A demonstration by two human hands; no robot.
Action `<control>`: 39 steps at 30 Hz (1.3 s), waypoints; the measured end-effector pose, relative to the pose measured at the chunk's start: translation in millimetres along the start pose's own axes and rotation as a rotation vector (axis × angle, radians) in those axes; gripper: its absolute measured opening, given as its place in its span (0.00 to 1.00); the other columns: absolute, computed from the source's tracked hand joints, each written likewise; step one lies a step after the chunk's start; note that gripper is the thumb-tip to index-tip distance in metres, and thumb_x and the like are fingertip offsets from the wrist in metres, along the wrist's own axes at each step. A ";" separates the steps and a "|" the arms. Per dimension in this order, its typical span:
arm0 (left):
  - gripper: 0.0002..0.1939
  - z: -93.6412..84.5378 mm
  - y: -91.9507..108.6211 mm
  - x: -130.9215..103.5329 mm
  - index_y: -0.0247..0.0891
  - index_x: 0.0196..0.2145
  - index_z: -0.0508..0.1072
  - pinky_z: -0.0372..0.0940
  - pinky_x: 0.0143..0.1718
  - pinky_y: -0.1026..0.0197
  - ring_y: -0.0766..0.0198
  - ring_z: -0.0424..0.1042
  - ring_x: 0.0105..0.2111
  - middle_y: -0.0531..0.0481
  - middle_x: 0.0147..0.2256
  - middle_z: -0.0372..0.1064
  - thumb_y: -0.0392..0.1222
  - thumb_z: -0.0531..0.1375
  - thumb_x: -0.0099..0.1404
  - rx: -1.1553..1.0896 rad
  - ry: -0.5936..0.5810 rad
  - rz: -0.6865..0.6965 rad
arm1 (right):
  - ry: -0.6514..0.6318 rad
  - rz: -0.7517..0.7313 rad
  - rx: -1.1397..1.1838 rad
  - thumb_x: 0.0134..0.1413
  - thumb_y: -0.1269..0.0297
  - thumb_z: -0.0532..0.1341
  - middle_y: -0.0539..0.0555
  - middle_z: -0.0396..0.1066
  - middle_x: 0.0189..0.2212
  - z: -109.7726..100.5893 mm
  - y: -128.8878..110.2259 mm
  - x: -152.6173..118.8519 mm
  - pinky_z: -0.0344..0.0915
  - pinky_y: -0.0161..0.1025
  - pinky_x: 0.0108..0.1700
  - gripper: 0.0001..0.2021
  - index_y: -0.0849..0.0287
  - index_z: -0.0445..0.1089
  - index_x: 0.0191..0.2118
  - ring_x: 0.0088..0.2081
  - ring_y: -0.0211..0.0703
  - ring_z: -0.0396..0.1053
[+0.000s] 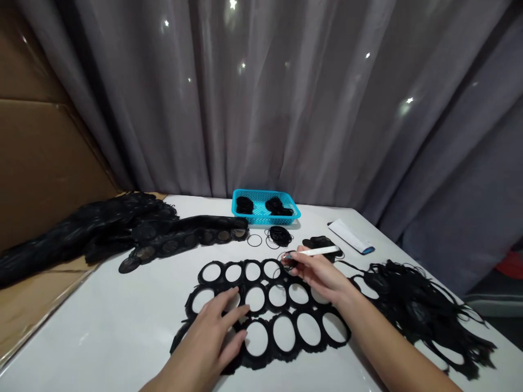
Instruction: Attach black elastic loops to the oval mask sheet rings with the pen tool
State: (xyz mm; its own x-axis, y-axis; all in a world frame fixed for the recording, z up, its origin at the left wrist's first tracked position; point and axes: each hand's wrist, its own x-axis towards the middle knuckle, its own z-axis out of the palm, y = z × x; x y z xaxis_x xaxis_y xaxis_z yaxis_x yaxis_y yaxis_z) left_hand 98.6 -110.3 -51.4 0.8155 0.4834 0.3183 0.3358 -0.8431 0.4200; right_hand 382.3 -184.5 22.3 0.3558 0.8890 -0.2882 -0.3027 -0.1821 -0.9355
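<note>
A black, flat sheet of joined oval rings [271, 343] lies on the white table in several rows, its holes showing the tabletop. My left hand [212, 332] rests on the sheet's left part, fingers spread. Over the sheet's far right edge, my right hand [316, 272] grips a white pen-like tool [324, 251] between thumb and fingers. Thin black loops hang by its dark tip, though how they are held is unclear. Just beyond lie a small pile of thin black rings [280, 236] and a flat black piece [321, 243] partly behind the tool.
A blue basket [265, 220] at the back holds black bundles [244, 206]. To the right are a tangled heap of black scraps [425, 310] and a white packet [351, 236]. Long black material [192, 237] stretches along the left, near cardboard [41, 136]. A grey curtain [265, 109] hangs behind.
</note>
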 end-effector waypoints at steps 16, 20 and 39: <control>0.13 -8.4 52.8 63.7 0.39 0.45 0.68 0.64 0.40 0.66 0.67 0.69 0.37 0.52 0.37 0.71 0.42 0.62 0.63 -1.091 -0.131 -0.283 | -0.124 0.021 0.137 0.46 0.59 0.74 0.46 0.70 0.26 47.5 25.4 -63.1 0.61 0.18 0.23 0.21 0.58 0.60 0.26 0.22 0.24 0.61; 0.14 -1.2 60.2 47.5 0.40 0.47 0.66 0.60 0.35 0.68 0.70 0.66 0.33 0.54 0.32 0.68 0.41 0.60 0.63 -1.090 -0.231 -0.325 | -0.074 0.139 0.282 0.48 0.61 0.73 0.50 0.71 0.30 40.0 49.1 -86.0 0.69 0.20 0.26 0.17 0.59 0.63 0.29 0.29 0.30 0.70; 0.07 21.8 35.5 123.6 0.38 0.36 0.71 0.57 0.42 0.61 0.63 0.63 0.41 0.50 0.39 0.65 0.31 0.54 0.64 -0.532 -0.261 -0.021 | 0.179 0.164 0.635 0.47 0.65 0.72 0.57 0.74 0.41 4.2 57.1 -82.9 0.76 0.23 0.31 0.17 0.55 0.61 0.36 0.37 0.34 0.74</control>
State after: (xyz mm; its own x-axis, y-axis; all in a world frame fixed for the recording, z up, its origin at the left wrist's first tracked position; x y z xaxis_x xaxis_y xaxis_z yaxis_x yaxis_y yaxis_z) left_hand 221.7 -85.6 -15.6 0.9229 0.3676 0.1143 0.1254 -0.5678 0.8135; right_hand 331.8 -266.8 -6.3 0.3856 0.7775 -0.4968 -0.8061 0.0218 -0.5914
